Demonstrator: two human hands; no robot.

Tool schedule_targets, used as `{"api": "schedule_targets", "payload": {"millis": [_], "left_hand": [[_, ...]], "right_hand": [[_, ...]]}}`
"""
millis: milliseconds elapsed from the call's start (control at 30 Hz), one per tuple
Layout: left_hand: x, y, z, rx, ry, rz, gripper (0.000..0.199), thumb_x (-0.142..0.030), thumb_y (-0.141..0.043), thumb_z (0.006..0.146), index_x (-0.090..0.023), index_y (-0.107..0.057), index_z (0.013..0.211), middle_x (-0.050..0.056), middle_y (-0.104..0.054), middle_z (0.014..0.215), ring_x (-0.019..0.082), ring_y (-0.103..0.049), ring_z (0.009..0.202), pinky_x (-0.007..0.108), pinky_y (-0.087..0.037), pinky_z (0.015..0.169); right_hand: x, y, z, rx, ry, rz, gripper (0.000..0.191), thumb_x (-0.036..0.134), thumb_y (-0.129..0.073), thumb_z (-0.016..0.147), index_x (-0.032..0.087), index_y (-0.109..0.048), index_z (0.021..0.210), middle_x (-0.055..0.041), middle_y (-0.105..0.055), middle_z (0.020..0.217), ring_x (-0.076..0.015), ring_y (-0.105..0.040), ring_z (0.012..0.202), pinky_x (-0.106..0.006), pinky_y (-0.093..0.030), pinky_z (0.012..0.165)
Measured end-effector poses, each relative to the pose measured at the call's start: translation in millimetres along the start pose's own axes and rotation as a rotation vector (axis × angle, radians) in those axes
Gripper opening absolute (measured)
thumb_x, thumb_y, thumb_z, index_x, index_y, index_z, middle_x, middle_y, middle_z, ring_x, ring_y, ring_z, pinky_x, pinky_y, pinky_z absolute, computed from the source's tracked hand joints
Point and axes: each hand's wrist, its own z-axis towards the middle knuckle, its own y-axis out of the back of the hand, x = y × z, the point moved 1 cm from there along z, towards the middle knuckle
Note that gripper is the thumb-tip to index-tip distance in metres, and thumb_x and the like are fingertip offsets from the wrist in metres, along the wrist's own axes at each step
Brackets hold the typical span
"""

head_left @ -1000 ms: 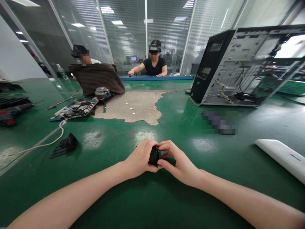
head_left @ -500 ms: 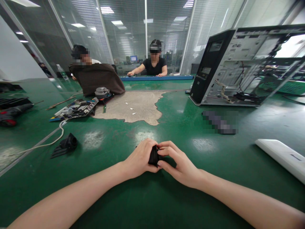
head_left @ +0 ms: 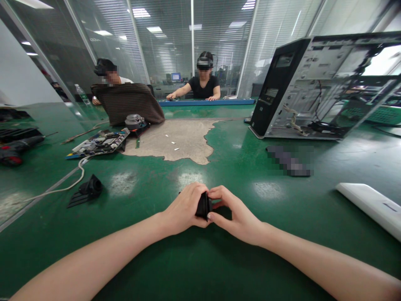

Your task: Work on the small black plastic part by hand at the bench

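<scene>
My left hand [head_left: 188, 206] is wrapped round a small black block-shaped part [head_left: 203, 205], just above or on the green table [head_left: 200, 263]. From the right, the thumb and fingers of my right hand [head_left: 236, 211] pinch the same part at its right face. Much of the part is covered by my fingers, so its exact kind cannot be made out. Off to the left lies a black plastic piece [head_left: 90, 188] with a round opening and slats. Beyond it is a circuit board [head_left: 102, 144] crowded with components, with a pale cable [head_left: 82, 169] beside it.
An open computer case [head_left: 282, 88] stands at the right, near a blurred-out flat object [head_left: 290, 161] and a white slab-like device [head_left: 372, 205]. A red-black power tool [head_left: 15, 152] lies far left. Two people sit across the table, one behind a brown-covered chair back [head_left: 128, 102].
The fingers of my right hand have shifted slightly on the black part, and a little more of its right edge shows. My left hand stays in place.
</scene>
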Motion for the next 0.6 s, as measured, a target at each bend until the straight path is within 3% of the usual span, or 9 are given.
{"api": "schedule_targets", "payload": {"millis": [233,367,500,600], "left_hand": [[0.3,-1.0,0.2,-0.021,-0.025,-0.031,0.057,-0.026,-0.066,0.063,-0.021,-0.033,0.109,0.008,-0.049,0.105,0.024,-0.050,0.098,0.041,-0.043,0.084],[-0.1,-1.8,-0.3,-0.018,0.002,-0.050,0.058,-0.026,-0.066,0.064,-0.020,-0.033,0.111,0.008,-0.047,0.103,0.023,-0.050,0.094,0.039,-0.045,0.081],[-1.7,0.0,-0.7,-0.016,0.013,-0.072,0.060,-0.028,-0.067,0.064,-0.020,-0.032,0.112,0.008,-0.046,0.103,0.023,-0.049,0.094,0.039,-0.045,0.081],[-2.3,1.8,-0.8,-0.009,0.012,-0.076,0.060,-0.031,-0.067,0.064,-0.020,-0.033,0.112,0.008,-0.045,0.103,0.023,-0.049,0.094,0.040,-0.045,0.081]], "right_hand": [[-2.8,-1.4,0.8,-0.073,-0.024,0.074,0.019,0.014,-0.054,0.081,0.021,-0.048,0.098,-0.0046,-0.050,0.101,-0.0169,-0.053,0.096,-0.034,-0.051,0.081],[-1.0,-1.5,1.5,-0.026,-0.140,0.096,0.026,0.015,-0.053,0.082,0.020,-0.044,0.105,-0.0042,-0.053,0.098,-0.0166,-0.056,0.091,-0.035,-0.052,0.079],[-0.6,-1.2,1.1,0.015,-0.126,0.154,0.020,0.017,-0.053,0.083,0.021,-0.045,0.101,-0.0031,-0.051,0.098,-0.0158,-0.056,0.093,-0.034,-0.052,0.081],[-2.4,-2.1,-0.2,0.013,-0.104,0.212,0.027,0.017,-0.058,0.079,0.022,-0.045,0.101,-0.0021,-0.048,0.101,-0.0154,-0.054,0.096,-0.034,-0.051,0.084]]}}
